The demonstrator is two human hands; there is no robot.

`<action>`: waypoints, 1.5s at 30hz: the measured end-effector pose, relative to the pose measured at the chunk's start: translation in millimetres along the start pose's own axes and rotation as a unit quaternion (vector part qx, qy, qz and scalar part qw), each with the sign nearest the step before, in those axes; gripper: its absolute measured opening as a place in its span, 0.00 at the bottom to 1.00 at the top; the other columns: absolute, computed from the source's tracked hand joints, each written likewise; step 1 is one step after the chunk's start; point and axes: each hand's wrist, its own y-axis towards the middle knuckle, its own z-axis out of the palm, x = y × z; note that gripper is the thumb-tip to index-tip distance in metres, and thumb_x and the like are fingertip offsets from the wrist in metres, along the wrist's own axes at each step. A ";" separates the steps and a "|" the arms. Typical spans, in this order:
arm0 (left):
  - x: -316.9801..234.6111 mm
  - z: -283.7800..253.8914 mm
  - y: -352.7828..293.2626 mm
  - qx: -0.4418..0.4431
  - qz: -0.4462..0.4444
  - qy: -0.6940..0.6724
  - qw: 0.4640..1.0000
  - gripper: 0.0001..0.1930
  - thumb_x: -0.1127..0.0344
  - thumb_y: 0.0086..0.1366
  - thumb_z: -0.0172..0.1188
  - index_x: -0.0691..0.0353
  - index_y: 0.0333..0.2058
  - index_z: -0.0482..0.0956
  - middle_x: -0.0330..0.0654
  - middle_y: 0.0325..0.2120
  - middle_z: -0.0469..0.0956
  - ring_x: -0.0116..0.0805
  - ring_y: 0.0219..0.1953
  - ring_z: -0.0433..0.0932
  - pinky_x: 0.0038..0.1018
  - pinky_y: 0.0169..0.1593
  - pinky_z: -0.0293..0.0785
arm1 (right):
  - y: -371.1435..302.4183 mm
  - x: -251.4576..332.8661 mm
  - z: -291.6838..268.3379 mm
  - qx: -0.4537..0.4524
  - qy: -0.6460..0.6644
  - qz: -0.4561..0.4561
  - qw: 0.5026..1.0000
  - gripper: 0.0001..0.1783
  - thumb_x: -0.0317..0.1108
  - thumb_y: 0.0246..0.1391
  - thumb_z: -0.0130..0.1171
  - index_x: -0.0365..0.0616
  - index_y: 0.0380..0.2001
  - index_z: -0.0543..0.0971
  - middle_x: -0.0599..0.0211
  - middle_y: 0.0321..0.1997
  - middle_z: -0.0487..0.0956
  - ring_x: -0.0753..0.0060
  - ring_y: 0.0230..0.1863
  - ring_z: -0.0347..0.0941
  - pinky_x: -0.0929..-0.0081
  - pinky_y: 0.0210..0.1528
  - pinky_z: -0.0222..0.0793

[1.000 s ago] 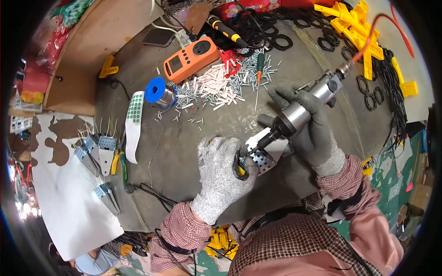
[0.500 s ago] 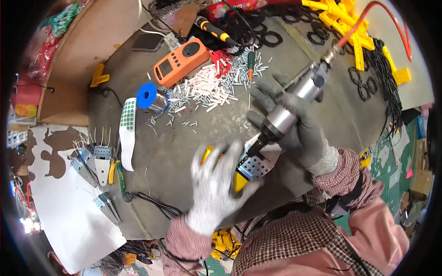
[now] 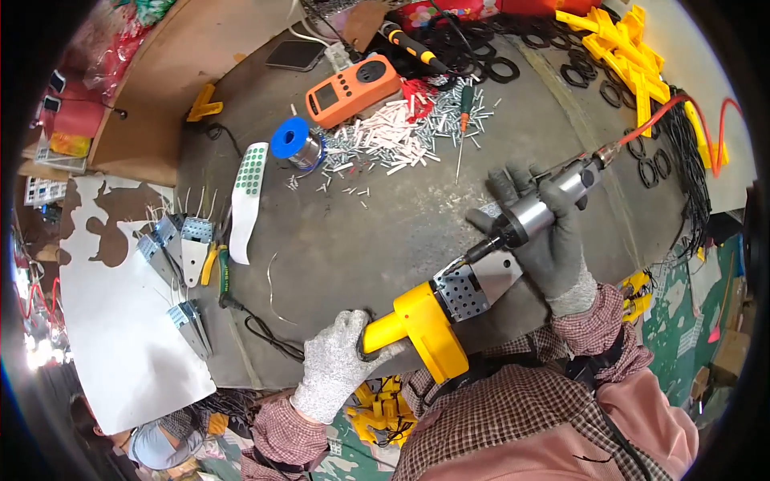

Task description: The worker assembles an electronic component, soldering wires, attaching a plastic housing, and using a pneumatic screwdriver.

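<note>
At the worktop's near edge, our left hand (image 3: 337,365) closes around the yellow heat gun (image 3: 437,313); our right hand (image 3: 545,232) grips the pneumatic screwdriver (image 3: 533,210), tip on its perforated barrel.

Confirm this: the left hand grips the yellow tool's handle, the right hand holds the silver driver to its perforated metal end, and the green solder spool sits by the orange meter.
Not quite. The head view shows the solder spool is blue, not green. The rest stands: left hand on the yellow tool, right hand holding the silver driver, spool by the orange meter.
</note>
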 end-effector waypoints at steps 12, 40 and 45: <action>1.9 6.6 9.6 0.011 -0.006 0.018 1.000 0.26 0.46 0.53 0.74 0.61 0.39 0.78 0.47 0.28 0.77 0.49 0.27 0.82 0.37 0.31 0.78 | -7.0 -2.7 7.3 -0.034 -0.049 -0.027 0.998 0.21 0.35 0.59 0.61 0.49 0.55 0.71 0.59 0.58 0.75 0.46 0.67 0.65 0.19 0.62 0.59; 1.5 11.2 7.7 0.004 0.001 0.044 0.999 0.25 0.48 0.53 0.75 0.61 0.39 0.79 0.46 0.29 0.77 0.48 0.27 0.81 0.36 0.30 0.78 | -31.8 6.0 -8.4 0.002 -0.021 -0.027 0.999 0.25 0.30 0.59 0.58 0.40 0.59 0.67 0.44 0.67 0.66 0.43 0.72 0.57 0.29 0.67 0.58; 5.6 15.6 3.6 -0.014 0.005 0.026 1.000 0.25 0.48 0.52 0.75 0.60 0.39 0.79 0.46 0.28 0.77 0.48 0.27 0.82 0.36 0.31 0.77 | -30.5 2.8 -3.2 -0.004 -0.031 -0.026 0.999 0.22 0.32 0.61 0.56 0.38 0.57 0.69 0.45 0.64 0.69 0.42 0.68 0.63 0.34 0.68 0.59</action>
